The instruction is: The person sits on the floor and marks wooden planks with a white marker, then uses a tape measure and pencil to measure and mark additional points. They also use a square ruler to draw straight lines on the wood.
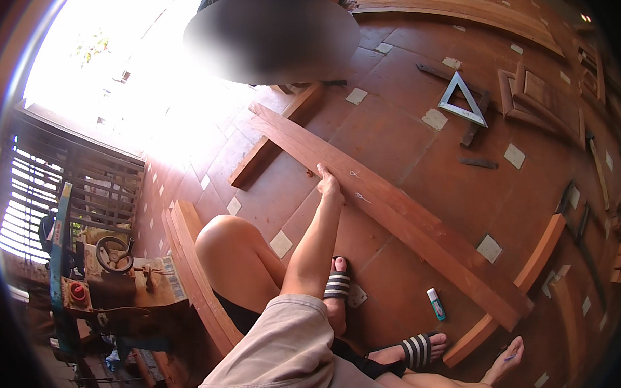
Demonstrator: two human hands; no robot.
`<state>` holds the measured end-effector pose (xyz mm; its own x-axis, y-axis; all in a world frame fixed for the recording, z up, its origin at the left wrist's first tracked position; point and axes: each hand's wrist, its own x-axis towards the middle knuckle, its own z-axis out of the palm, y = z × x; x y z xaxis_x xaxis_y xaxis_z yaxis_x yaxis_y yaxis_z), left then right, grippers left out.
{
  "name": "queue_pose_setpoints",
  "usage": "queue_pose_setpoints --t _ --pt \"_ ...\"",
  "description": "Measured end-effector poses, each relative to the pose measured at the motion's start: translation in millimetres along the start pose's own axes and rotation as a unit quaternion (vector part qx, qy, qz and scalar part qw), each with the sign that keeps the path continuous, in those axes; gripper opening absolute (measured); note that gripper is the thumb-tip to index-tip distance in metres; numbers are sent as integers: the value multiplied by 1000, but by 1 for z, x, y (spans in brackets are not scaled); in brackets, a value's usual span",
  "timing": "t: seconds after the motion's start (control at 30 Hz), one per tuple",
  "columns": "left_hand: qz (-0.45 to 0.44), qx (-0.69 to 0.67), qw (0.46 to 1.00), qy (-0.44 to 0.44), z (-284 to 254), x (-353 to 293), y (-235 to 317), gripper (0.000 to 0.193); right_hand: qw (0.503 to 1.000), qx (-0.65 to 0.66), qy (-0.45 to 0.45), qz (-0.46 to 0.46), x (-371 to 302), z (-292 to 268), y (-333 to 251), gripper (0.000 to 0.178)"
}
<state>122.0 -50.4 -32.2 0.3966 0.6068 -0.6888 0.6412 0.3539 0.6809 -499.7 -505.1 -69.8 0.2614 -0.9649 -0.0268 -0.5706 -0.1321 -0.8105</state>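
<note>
A long reddish-brown wooden beam (400,215) lies slantwise across the floor from far left to near right. It rests on a shorter wooden piece (255,162) at its far end and on a curved wooden strip (479,335) near its close end. White pen-like marks show on its top face. My left hand (329,182) reaches forward and grips the beam's near edge around its middle. Down at the lower right, my right hand (504,362) has its fingers drawn together beside the beam's close end; a small blue-purple bit shows there, too small to name.
A white-and-teal tube (436,304) lies by my slides. A metal set square (462,101) and framed wooden panels (540,98) are beyond the beam. At left stands a machine with a handwheel (114,255), beside stacked timber (203,280). A blurred patch hides the far middle.
</note>
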Motion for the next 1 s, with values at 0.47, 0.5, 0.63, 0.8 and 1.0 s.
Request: queue_pose_setpoints --t 0.47,0.5,0.63,0.8,1.0 --pt "96 -249 916 -299 -37 47 -46 96 945 177 -208 180 -30 -3 -22 55" --pt "99 -253 912 -308 -40 46 -47 96 940 197 -198 197 -31 -3 -22 54" --pt "95 -246 907 -329 -47 53 -53 93 944 178 -142 239 -30 1 -35 56" --pt "132 -244 894 -351 -53 85 -68 98 930 169 -161 284 -34 7 -75 52" --pt "71 -187 829 -522 -54 150 -62 89 897 259 -49 355 -43 19 -90 31"
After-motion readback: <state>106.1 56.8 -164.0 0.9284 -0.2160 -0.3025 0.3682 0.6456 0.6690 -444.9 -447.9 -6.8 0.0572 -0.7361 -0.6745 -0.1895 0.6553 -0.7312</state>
